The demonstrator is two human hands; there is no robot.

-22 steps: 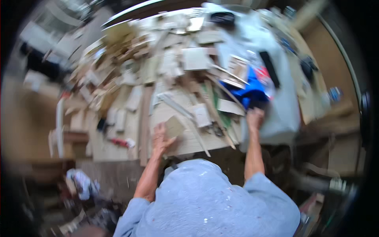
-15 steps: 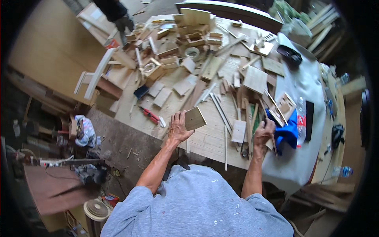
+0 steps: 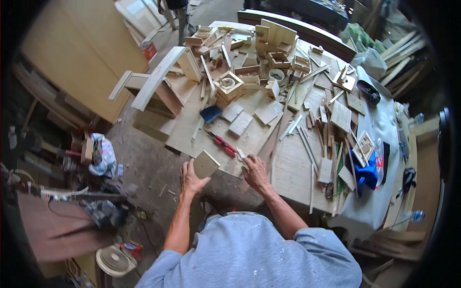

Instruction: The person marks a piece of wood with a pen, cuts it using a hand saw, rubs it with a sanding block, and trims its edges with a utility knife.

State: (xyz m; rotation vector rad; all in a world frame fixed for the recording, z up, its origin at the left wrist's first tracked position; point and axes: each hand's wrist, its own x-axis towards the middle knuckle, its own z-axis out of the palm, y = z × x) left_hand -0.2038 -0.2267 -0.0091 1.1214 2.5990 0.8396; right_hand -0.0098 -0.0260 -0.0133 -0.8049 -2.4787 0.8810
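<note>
My left hand (image 3: 191, 182) grips a small rectangular wooden board (image 3: 205, 164) by its side, holding it tilted off the front edge of the workbench. Fingers stretched forward, my right hand (image 3: 256, 174) is over the bench's front edge, its fingertips beside a small white piece (image 3: 240, 153). Whether they touch it is hard to tell. A red-handled hand tool (image 3: 223, 145) lies right by the white piece. Beyond it rest two small pale boards (image 3: 240, 124) and a dark blue flat object (image 3: 211, 114).
Wooden boxes (image 3: 227, 85) and offcuts crowd the far part of the workbench (image 3: 293, 175). Strips and boards lie at the right, near a blue cloth (image 3: 367, 176). A wooden frame (image 3: 158, 79) juts over the left edge. Someone's legs (image 3: 182, 21) show behind the bench.
My right hand has left the boards by the blue cloth and moved left to the white piece. My left hand has drawn back and left with the board. The view has shifted.
</note>
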